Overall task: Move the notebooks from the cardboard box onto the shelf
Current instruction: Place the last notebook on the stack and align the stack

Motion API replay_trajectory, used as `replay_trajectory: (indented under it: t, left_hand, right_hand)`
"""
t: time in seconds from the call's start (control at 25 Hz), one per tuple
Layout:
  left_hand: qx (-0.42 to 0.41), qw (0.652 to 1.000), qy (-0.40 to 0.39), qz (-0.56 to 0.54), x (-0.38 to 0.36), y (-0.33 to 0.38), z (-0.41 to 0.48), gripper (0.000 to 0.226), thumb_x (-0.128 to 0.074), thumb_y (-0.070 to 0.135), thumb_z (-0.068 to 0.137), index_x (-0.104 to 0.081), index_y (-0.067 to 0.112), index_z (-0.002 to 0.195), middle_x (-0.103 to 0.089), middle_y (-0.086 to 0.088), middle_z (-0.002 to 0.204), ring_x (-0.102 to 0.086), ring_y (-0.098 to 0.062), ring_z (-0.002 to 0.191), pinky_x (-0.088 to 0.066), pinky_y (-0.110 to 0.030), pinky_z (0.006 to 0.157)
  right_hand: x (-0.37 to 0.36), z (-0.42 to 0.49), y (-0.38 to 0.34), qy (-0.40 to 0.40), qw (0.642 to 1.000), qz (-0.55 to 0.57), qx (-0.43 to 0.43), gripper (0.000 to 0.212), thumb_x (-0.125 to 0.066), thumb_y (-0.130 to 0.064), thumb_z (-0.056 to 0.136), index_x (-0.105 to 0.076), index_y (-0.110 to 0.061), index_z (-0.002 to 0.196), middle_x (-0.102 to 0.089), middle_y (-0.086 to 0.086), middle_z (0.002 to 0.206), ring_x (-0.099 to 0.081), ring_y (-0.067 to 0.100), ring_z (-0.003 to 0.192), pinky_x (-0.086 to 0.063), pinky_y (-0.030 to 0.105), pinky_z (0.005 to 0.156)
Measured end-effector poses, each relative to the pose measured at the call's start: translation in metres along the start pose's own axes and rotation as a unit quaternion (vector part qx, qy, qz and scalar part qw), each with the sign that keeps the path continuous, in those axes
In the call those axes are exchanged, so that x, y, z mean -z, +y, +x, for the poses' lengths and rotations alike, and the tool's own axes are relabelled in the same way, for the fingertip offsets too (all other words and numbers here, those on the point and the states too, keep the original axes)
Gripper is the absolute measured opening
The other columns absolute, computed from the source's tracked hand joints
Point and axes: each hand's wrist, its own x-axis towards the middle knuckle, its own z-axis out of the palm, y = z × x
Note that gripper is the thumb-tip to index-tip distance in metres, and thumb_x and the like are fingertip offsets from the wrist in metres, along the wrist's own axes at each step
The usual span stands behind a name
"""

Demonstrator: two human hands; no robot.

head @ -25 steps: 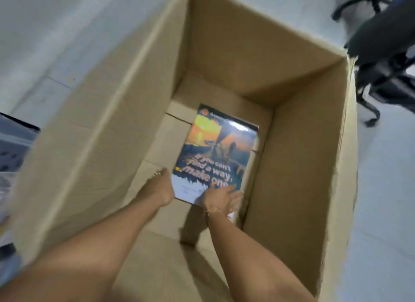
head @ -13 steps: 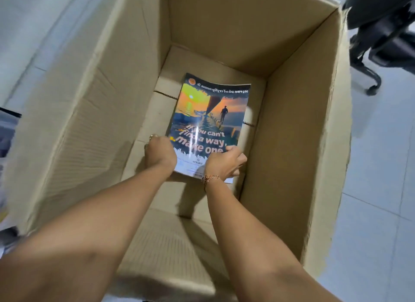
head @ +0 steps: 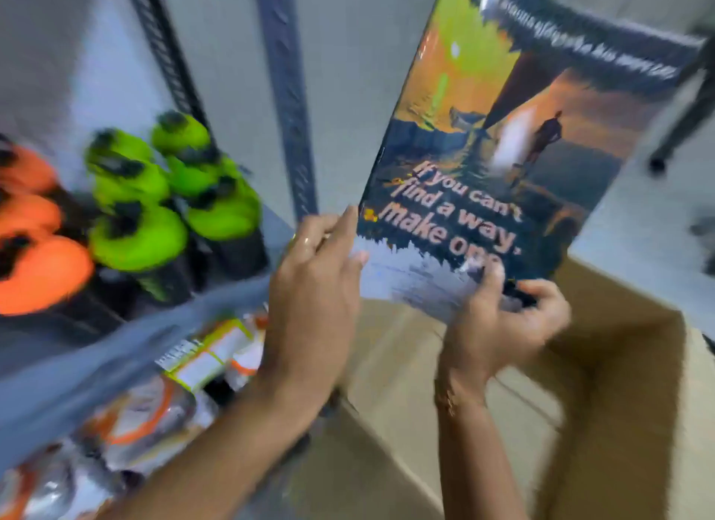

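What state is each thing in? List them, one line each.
notebook: lifted clear above the box, tilted, cover facing the camera, held at its lower edge
left hand: gripping the notebook's lower left corner
right hand: gripping the notebook's lower right edge
cardboard box: open at the top, below the notebook
shelf: loaded with green and orange items

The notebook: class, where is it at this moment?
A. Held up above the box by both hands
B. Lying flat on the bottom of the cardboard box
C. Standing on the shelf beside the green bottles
A: the left hand and right hand grip the lower edge of the notebook above the open cardboard box.
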Motion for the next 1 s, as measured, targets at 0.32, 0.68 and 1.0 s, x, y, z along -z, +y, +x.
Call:
replay_trajectory:
  t: [0.32, 0.68, 1.0]
  left_hand:
    - [0.039, 0.938, 0.315, 0.140, 0.263, -0.010, 0.088, 0.049, -0.059, 0.026, 0.084, -0.055, 0.008, 0.129, -0.045, 0.007, 0.075, -0.040, 0.001, 0.071, -0.032, -0.009, 0.067]
    - [0.326, 0.896, 0.149, 0.262, 0.318, -0.068, 0.199, 0.028, -0.051, 0.020, 0.088, -0.070, 0.004, 0.101, -0.068, -0.023, 0.110, -0.061, -0.040, 0.103, -0.046, -0.035, 0.075]
    - [0.256, 0.947, 0.156, 0.111, 0.323, -0.052, 0.167, 0.033, -0.063, 0.041, 0.084, -0.074, 0.020, 0.107, -0.072, -0.005, 0.114, -0.064, -0.020, 0.109, -0.048, -0.028, 0.087]
  right_hand:
    - [-0.127, -0.068, -0.251, -0.221, 0.933, 0.225, 0.173, 0.026, -0.068, -0.016, 0.082, -0.068, -0.003, 0.105, -0.061, 0.019, 0.126, -0.061, 0.028, 0.111, -0.046, 0.032, 0.097]
    - [-0.238, -0.085, -0.332, -0.574, 0.753, -0.131, 0.293, 0.023, -0.045, -0.005, 0.090, -0.060, 0.005, 0.104, -0.063, 0.026, 0.113, -0.059, 0.041, 0.107, -0.050, 0.039, 0.087]
    - [-0.211, -0.042, -0.310, -0.673, 0.693, -0.078, 0.247, 0.044, -0.060, -0.046, 0.085, -0.067, -0.006, 0.068, -0.059, 0.014, 0.063, -0.056, 0.026, 0.071, -0.039, 0.028, 0.061]
